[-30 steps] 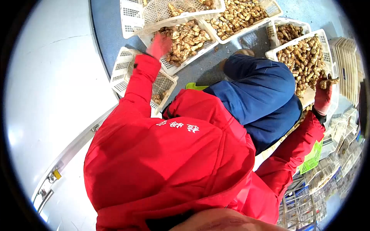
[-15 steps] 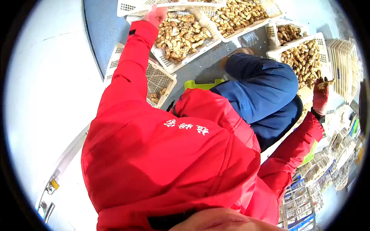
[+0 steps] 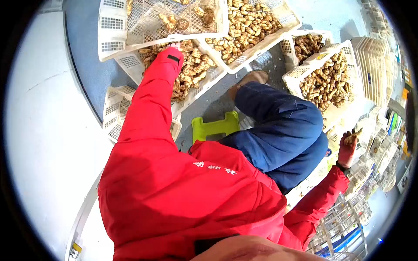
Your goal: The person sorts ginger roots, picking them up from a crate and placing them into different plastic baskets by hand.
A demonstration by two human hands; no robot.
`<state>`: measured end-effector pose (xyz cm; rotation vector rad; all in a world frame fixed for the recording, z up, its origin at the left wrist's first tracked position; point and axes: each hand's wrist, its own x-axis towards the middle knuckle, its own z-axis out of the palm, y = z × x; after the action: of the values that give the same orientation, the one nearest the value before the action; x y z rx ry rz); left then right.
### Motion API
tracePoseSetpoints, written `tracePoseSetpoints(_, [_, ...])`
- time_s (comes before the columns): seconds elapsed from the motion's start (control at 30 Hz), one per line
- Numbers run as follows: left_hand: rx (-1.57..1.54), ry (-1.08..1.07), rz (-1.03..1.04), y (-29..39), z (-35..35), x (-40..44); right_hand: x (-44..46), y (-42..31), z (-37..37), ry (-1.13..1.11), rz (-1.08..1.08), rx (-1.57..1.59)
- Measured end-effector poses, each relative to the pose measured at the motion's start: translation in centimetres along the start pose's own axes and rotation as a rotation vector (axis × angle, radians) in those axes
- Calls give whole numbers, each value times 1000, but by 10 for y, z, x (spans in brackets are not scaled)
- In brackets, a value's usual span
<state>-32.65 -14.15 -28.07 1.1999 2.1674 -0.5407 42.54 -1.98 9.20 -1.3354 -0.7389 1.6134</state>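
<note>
The right grip [image 3: 347, 152] is curled around a brown knobbly piece [image 3: 352, 138], which juts from the fingertips near a heaped crate [image 3: 295, 75]. The left grip [image 3: 175, 45], mostly sleeve-hidden, is by an upper crate [image 3: 112, 24]'s rim, above heaped pieces [image 3: 191, 71]; I cannot tell whether it holds anything.

Floor [image 3: 89, 48]: blue-grey, bare at upper left and upper centre of the frame.
Mushroom crate [image 3: 203, 88]: white lattice plastic, upper centre-left, mushrooms [image 3: 191, 78] inside.
Wide crate [image 3: 263, 50]: top centre, likewise filled, beside it.
Left crate [image 3: 114, 108]: left of centre, partly behind a sleeve.
Green stool-like piece [image 3: 217, 127]: centre.
Brown shoe [image 3: 250, 80]: upper centre, just below the wide crate.
Nested crates [image 3: 370, 69]: upper right, stacked; their base is hidden.
</note>
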Motion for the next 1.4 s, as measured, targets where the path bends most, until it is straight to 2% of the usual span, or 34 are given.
tracePoseSetpoints(0.07, [-1,-2,-43,9,-28,-29,1,1,-22,-32,71,61])
tracePoseSetpoints(0.13, [-24,131,-50,-2,-5,-15,5,0,-5,-32,6,36])
tracePoseSetpoints(0.2, [-408,118,-78,0,-17,-50,6,-2,35,-119,-45,-25])
tracePoseSetpoints(0.23, [-758,259,-46,4,-9,-63,10,0,57,-189,-59,-32])
tracePoseSetpoints(0.27, [-1292,213,-54,12,-5,-78,17,2,78,-263,-76,-37])
tracePoseSetpoints(0.33, [-2078,-101,-57,8,1,-109,29,6,119,-476,-22,14])
tracePoseSetpoints(0.4, [-2539,-379,227,19,-5,-150,26,19,184,-566,-24,-103])
tracePoseSetpoints(0.43, [-2599,-435,604,31,-14,-174,21,28,222,-538,120,-62])
tracePoseSetpoints(0.47, [-2577,-458,754,46,-40,-202,13,36,258,-499,255,-24])
tracePoseSetpoints(0.5, [-2597,-485,665,52,-50,-214,3,49,288,-471,163,-164])
tracePoseSetpoints(0.53, [-2608,-516,579,57,-59,-226,-4,57,313,-704,326,-35])
tracePoseSetpoints(0.6, [-2547,-518,797,63,-79,-256,-16,77,343,-894,308,-19])
tracePoseSetpoints(0.67, [-2513,-488,853,59,-70,-257,-32,91,361,-972,253,29])
tracePoseSetpoints(0.7, [-2439,-272,588,69,-109,-299,-35,91,366,-979,291,0])
tracePoseSetpoints(0.8, [-2323,-271,604,71,-124,-311,-41,93,372,-972,293,35])
tracePoseSetpoints(0.87, [-2343,-352,615,68,-116,-303,-47,98,371,-954,249,83])
tracePoseSetpoints(0.9, [-2313,-288,588,70,-122,-312,-50,98,372,-895,281,88])
tracePoseSetpoints(1.0, [-2293,-246,487,73,-119,-316,-50,105,370,-998,140,49])
tracePoseSetpoints(1.03, [-2314,-262,424,74,-117,-317,-50,103,372,-999,245,55])
tracePoseSetpoints(1.13, [-2398,-376,412,70,-112,-315,-54,114,377,-872,332,-1])
tracePoseSetpoints(1.17, [-2394,-344,384,69,-110,-316,-48,128,376,-986,230,43])
tracePoseSetpoints(1.27, [-2360,-285,374,72,-120,-327,-61,120,387,-911,227,-65])
tracePoseSetpoints(1.3, [-2389,-313,318,72,-116,-320,-57,127,387,-940,135,-142])
tracePoseSetpoints(1.33, [-2424,-351,372,70,-111,-314,-59,119,388,-976,136,-231])
tracePoseSetpoints(1.4, [-2332,-331,504,67,-99,-306,-59,124,389,-882,180,-177])
